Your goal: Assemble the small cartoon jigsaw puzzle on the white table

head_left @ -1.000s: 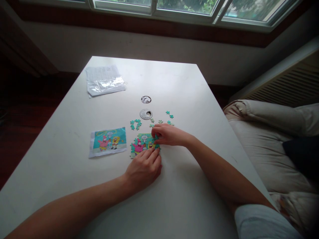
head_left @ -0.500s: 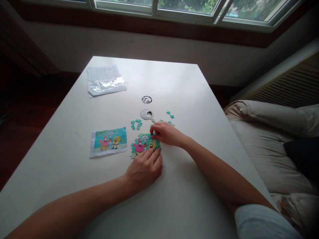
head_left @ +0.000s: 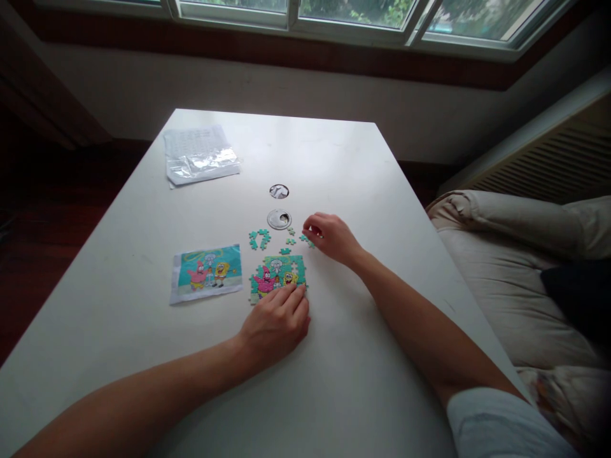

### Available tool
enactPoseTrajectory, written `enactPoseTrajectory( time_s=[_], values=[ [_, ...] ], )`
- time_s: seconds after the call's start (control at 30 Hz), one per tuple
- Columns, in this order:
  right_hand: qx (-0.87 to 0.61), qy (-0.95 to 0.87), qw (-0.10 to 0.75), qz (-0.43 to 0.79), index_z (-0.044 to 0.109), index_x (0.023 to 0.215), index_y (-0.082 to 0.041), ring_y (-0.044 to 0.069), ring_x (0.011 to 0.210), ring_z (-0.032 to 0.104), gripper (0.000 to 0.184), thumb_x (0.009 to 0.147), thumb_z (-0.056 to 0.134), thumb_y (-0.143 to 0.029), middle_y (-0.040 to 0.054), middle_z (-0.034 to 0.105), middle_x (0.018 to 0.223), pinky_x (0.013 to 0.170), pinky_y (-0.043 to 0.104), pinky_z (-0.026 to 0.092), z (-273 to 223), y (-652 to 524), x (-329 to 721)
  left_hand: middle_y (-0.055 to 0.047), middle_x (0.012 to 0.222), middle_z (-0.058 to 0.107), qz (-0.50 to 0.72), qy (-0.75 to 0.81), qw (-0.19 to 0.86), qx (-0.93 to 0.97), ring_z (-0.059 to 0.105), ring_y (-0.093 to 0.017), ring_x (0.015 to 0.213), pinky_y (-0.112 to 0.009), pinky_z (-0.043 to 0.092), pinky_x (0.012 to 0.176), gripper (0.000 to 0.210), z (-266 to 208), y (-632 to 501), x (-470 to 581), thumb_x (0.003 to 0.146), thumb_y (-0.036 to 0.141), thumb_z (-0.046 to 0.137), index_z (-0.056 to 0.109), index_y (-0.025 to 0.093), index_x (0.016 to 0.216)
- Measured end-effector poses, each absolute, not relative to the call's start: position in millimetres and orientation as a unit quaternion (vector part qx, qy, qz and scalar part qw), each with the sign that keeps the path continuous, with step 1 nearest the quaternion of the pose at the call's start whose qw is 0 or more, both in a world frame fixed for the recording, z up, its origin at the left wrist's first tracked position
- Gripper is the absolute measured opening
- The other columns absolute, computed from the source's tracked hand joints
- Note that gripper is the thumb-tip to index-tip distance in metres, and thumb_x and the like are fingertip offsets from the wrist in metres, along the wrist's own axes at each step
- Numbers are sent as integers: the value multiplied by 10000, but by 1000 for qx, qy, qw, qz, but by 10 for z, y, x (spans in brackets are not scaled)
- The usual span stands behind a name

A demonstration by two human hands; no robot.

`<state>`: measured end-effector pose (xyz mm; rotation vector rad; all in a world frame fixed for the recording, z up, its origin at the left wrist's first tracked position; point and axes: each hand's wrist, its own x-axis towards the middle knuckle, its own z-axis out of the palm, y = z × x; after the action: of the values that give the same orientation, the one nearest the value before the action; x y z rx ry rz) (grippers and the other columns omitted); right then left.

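A partly assembled jigsaw puzzle (head_left: 274, 270) with cartoon figures lies on the white table. My left hand (head_left: 279, 318) rests palm down over its lower right part, fingers stretched out across the pieces. A pale, piece-shaped patch shows near the puzzle's upper right corner. Beyond the puzzle, my right hand (head_left: 331, 236) is over loose green puzzle pieces (head_left: 291, 242), its fingers curled and thumb close to the forefinger. What lies between those fingertips is too small to make out. Left of the puzzle is a picture card (head_left: 207, 273) with the same figures.
More loose pieces (head_left: 259, 239) form a small cluster behind the puzzle. Two round openings sit in the tabletop (head_left: 382, 356), one with a metal cover (head_left: 279, 219). Papers in a clear plastic sleeve (head_left: 203, 156) lie at the far left. A beige sofa (head_left: 496, 254) stands at the right.
My right hand has moved from the puzzle's upper right edge, away and to the right, over the loose pieces. My left hand stays on the puzzle.
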<state>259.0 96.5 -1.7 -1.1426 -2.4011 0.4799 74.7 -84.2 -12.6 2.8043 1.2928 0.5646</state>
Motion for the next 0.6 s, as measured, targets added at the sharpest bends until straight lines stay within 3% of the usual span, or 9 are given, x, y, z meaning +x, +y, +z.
enactPoseTrajectory(
  time_s=[0.1, 0.23, 0.43, 0.6],
  values=[
    [-495, -814, 264, 151, 660, 901, -197, 161, 692, 515, 131, 930, 569, -287, 35, 625, 797, 701, 308, 387, -4, 1200, 2873, -147, 1298, 681, 178, 409, 3, 895, 644, -285, 1180, -419, 560, 954, 276, -122, -842, 745, 960, 246, 516, 668, 108, 1145],
    [-550, -781, 264, 135, 688, 900, -198, 175, 714, 545, 130, 904, 586, -279, 43, 638, 807, 725, 329, 428, -111, 1431, 3172, -148, 1287, 687, 179, 409, -7, 895, 655, -285, 1158, -413, 566, 940, 265, -118, -846, 746, 959, 237, 517, 668, 99, 1129],
    [-521, -800, 263, 139, 735, 1013, -208, 201, 827, 567, 193, 917, 596, -302, 63, 619, 908, 847, 364, 466, -331, 1423, 3096, -136, 1277, 692, 176, 407, -11, 896, 660, -280, 1135, -403, 568, 926, 267, -98, -856, 744, 959, 244, 521, 666, 101, 1132],
    [-483, -825, 261, 133, 743, 990, -231, 245, 994, 543, 169, 918, 595, -270, 80, 604, 969, 940, 397, 442, -379, 1325, 2928, -144, 1266, 695, 179, 407, -13, 896, 663, -278, 1125, -403, 569, 910, 257, -92, -854, 751, 966, 247, 515, 665, 108, 1122]
  ],
)
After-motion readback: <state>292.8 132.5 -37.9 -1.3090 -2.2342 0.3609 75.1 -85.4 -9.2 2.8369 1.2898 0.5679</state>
